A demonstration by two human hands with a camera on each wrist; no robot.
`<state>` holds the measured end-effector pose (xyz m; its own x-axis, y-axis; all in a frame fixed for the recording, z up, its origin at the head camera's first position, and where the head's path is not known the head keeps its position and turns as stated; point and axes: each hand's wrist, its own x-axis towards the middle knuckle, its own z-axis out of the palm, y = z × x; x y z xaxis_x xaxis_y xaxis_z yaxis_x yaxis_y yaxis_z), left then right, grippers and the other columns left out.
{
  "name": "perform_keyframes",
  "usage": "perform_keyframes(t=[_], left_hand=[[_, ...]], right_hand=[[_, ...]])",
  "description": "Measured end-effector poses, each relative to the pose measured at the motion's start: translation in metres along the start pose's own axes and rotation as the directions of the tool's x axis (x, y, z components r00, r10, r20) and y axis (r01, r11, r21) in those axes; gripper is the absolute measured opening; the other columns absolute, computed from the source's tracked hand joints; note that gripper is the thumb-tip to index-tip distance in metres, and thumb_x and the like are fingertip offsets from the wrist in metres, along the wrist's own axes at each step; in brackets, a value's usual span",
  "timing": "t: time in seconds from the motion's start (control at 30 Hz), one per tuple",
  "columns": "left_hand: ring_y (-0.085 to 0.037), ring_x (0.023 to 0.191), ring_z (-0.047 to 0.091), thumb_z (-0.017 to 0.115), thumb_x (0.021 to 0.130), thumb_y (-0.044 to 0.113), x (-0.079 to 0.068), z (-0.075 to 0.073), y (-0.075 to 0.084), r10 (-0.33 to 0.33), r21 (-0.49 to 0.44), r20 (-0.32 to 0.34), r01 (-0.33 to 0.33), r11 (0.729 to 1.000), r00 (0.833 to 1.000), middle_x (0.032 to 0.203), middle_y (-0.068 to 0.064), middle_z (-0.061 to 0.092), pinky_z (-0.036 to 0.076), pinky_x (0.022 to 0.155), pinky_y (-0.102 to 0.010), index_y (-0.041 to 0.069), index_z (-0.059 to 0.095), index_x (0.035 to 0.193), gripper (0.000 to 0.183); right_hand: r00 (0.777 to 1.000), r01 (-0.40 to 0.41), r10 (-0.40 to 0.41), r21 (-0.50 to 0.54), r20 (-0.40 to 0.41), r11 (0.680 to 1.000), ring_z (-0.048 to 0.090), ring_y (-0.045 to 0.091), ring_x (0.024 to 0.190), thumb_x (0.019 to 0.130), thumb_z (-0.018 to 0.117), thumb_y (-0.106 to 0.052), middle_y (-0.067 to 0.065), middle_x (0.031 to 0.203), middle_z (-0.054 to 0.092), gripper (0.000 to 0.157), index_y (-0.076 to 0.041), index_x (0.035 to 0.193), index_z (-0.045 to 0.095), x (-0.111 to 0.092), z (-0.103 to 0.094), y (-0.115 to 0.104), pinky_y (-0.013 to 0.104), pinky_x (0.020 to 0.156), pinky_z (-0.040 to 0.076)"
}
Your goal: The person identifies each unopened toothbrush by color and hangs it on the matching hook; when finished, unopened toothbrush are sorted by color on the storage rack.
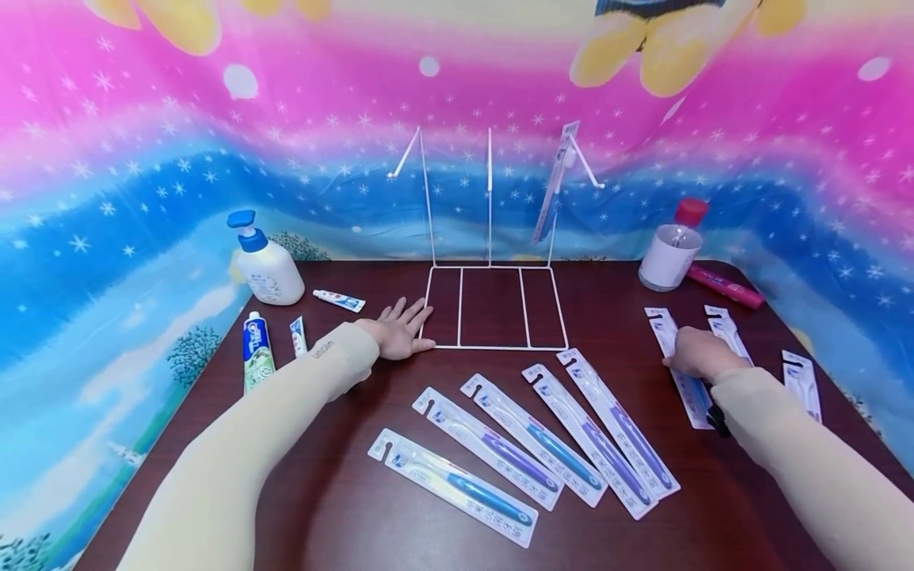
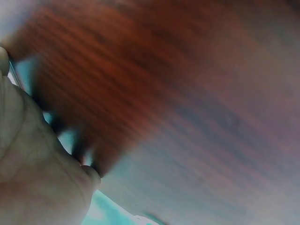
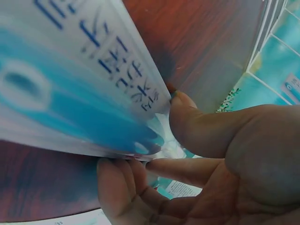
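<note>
My left hand [image 1: 398, 329] lies flat with fingers spread at the front left corner of a white wire rack [image 1: 493, 347], its fingertips touching the frame. In the left wrist view, mostly blurred tabletop shows beside the palm. My right hand [image 1: 703, 353], at the right side of the table, pinches a packaged toothbrush [image 3: 70, 89] with a blue handle between thumb and fingers. Its pack slants up from the table in the right wrist view. Another packaged toothbrush [image 1: 553, 190] hangs on the rack's right hook. Just right of my hand lies another toothbrush pack [image 1: 728, 329].
Several packaged toothbrushes [image 1: 493, 496] fan out in front. One more pack [image 1: 801, 381] lies far right. A pump bottle [image 1: 267, 266] and toothpaste tubes [image 1: 257, 349] sit on the left. At back right stand a red-capped clear bottle [image 1: 667, 258] and a pink tube [image 1: 724, 287].
</note>
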<state>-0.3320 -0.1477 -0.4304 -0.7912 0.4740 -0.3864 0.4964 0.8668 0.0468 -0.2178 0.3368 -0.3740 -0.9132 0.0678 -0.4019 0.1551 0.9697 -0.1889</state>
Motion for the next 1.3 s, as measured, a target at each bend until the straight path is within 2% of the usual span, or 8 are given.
perform_keyframes(t=[0.1,0.23,0.4,0.6,0.7,0.8,1.1,1.3], left_hand=[[-0.032,0.136,-0.014,0.020,0.088,0.069,0.001,0.001,-0.001,-0.003,0.010,-0.002,0.003,1.000,1.000,0.153,0.001,-0.013,0.002,0.108,-0.048,0.023,-0.006,0.148,0.080],[-0.033,0.136,-0.013,0.021,0.088,0.069,0.001,0.001,-0.001,0.000,0.021,-0.001,0.000,1.000,1.000,0.153,0.001,-0.013,0.003,0.108,-0.048,0.022,-0.006,0.148,0.081],[-0.033,0.136,-0.013,0.021,0.088,0.068,0.002,0.001,-0.001,-0.003,0.019,0.000,0.003,1.000,1.000,0.152,0.001,-0.013,0.003,0.108,-0.048,0.023,-0.006,0.148,0.080],[-0.033,0.136,-0.013,0.021,0.088,0.068,0.001,0.001,0.000,0.002,0.017,-0.007,-0.002,1.000,1.000,0.153,0.001,-0.013,0.003,0.108,-0.048,0.022,-0.005,0.148,0.080],[-0.032,0.136,-0.012,0.020,0.088,0.069,-0.002,-0.001,0.002,0.000,0.019,-0.006,0.001,1.000,1.000,0.153,0.001,-0.012,0.003,0.108,-0.047,0.022,-0.005,0.148,0.080],[-0.033,0.136,-0.012,0.021,0.089,0.068,-0.005,-0.003,0.003,0.004,0.013,-0.008,-0.004,1.000,1.000,0.153,-0.001,-0.011,0.002,0.108,-0.048,0.020,-0.003,0.149,0.080],[-0.033,0.136,-0.014,0.022,0.089,0.067,0.000,0.000,-0.001,0.002,0.008,-0.004,-0.002,1.000,1.000,0.153,0.001,-0.014,0.001,0.108,-0.048,0.021,-0.006,0.148,0.080],[-0.033,0.136,-0.014,0.020,0.088,0.068,0.000,0.001,-0.001,0.010,0.004,-0.006,-0.010,1.000,1.000,0.153,0.000,-0.013,0.002,0.108,-0.048,0.021,-0.006,0.148,0.081]], right_hand=[[1.000,-0.013,0.013,0.013,0.000,1.000,0.054,0.031,0.070,0.083,0.067,-0.023,0.021,0.080,0.055,0.048,0.017,0.101,0.050,0.000,0.000,0.000,0.039,0.059,0.046],[1.000,-0.011,0.012,0.057,-0.011,0.998,0.054,0.036,0.078,0.081,0.069,-0.028,0.029,0.092,0.052,0.064,0.020,0.111,0.040,-0.002,-0.002,0.003,0.044,0.063,0.048],[0.996,0.054,-0.048,0.085,-0.081,0.995,0.053,0.041,0.086,0.081,0.065,-0.026,0.034,0.103,0.050,0.068,0.018,0.123,0.036,-0.008,-0.006,0.009,0.055,0.071,0.045],[0.986,0.085,-0.060,0.158,-0.158,0.984,0.054,0.044,0.092,0.083,0.065,-0.036,0.034,0.112,0.048,0.072,0.012,0.129,0.037,-0.025,-0.015,0.005,0.056,0.066,0.047],[0.959,0.170,-0.112,0.210,-0.261,0.963,0.055,0.045,0.093,0.085,0.063,-0.040,0.033,0.114,0.050,0.069,0.007,0.129,0.039,-0.038,-0.024,-0.010,0.057,0.068,0.047],[0.908,0.296,-0.191,0.249,-0.372,0.922,0.057,0.042,0.095,0.088,0.059,-0.042,0.030,0.114,0.054,0.062,0.002,0.128,0.044,-0.052,-0.033,-0.029,0.056,0.072,0.047],[0.805,0.505,-0.291,0.341,-0.516,0.793,0.053,0.041,0.108,0.087,0.059,-0.042,0.019,0.127,0.050,0.062,-0.008,0.136,0.042,-0.079,-0.050,-0.096,0.059,0.083,0.042],[0.777,0.548,-0.315,0.340,-0.545,0.764,0.054,0.038,0.108,0.087,0.060,-0.040,0.016,0.127,0.051,0.063,-0.013,0.140,0.039,-0.081,-0.060,-0.122,0.058,0.084,0.042]])
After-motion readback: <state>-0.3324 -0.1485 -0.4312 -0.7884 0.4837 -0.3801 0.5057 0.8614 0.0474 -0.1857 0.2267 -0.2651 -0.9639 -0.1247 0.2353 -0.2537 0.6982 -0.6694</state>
